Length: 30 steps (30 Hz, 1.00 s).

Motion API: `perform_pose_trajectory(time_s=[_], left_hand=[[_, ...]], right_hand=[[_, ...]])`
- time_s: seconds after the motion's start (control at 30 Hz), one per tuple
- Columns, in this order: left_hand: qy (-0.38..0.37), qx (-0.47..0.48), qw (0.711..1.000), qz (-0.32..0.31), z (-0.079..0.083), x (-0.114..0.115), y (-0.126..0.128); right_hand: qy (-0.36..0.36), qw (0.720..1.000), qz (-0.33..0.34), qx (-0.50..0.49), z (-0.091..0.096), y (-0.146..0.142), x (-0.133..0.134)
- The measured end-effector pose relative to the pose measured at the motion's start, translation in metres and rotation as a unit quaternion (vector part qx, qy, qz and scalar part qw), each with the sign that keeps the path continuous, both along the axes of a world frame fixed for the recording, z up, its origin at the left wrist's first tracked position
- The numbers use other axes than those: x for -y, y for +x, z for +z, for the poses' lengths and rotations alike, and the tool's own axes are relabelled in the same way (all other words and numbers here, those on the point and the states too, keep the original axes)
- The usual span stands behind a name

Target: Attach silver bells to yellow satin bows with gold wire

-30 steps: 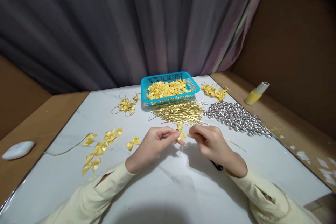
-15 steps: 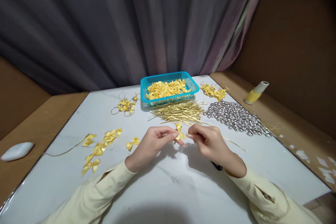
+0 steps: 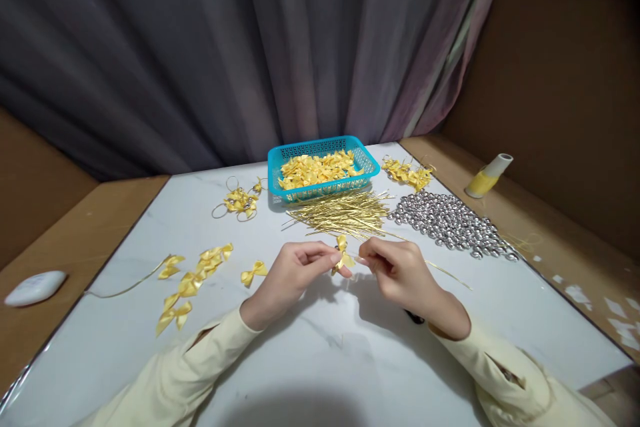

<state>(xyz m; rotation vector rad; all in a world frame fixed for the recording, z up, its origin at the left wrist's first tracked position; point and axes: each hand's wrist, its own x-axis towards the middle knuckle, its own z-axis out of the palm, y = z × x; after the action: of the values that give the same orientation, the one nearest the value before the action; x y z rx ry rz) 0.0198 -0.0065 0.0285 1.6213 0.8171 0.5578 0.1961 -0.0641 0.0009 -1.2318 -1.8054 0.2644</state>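
We find both hands raised just above the white counter, near its middle, meeting fingertip to fingertip. The left hand has its thumb and forefinger pinched shut on a small yellow ribbon bow, the other fingers curled loosely beneath. The right hand is closed in a fine pinch just beside the bow, gripping a thin gold cord that trails away to the right and down onto the counter. Whether the cord passes through the bow we cannot tell, as the fingers cover the join.

Beyond the hands lies a sheaf of gold cords, and behind that a turquoise basket filled with yellow bows. To the right of the sheaf we note a heap of silver bells. Two clusters of bows with loops attached rest on the counter, one left of the basket and one right of it. Loose bows are scattered to the left of the left hand, well apart from it. A small dark object shows under the right wrist, mostly hidden. Off the white surface, a yellow bottle lies tilted at the far right and a white oval device sits at the far left.
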Motion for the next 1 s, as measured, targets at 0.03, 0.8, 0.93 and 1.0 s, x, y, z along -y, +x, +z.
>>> perform_pose_trajectory(time_s=[0.03, 0.8, 0.93, 1.0], left_hand=[[0.001, 0.003, 1.0, 0.0, 0.0, 0.0, 0.0], [-0.168, 0.153, 0.974, 0.021, 0.004, 0.009, 0.004], [-0.165, 0.151, 0.974, 0.029, 0.006, 0.011, 0.005], [-0.161, 0.145, 0.976, 0.036, 0.005, 0.011, 0.005]], right_hand=[[-0.003, 1.0, -0.002, -0.004, -0.001, -0.001, 0.0], [-0.136, 0.953, -0.009, -0.271, -0.004, -0.023, 0.005], [-0.143, 0.937, -0.015, -0.32, -0.004, -0.03, 0.006], [-0.148, 0.927, -0.017, -0.345, -0.005, -0.033, 0.006]])
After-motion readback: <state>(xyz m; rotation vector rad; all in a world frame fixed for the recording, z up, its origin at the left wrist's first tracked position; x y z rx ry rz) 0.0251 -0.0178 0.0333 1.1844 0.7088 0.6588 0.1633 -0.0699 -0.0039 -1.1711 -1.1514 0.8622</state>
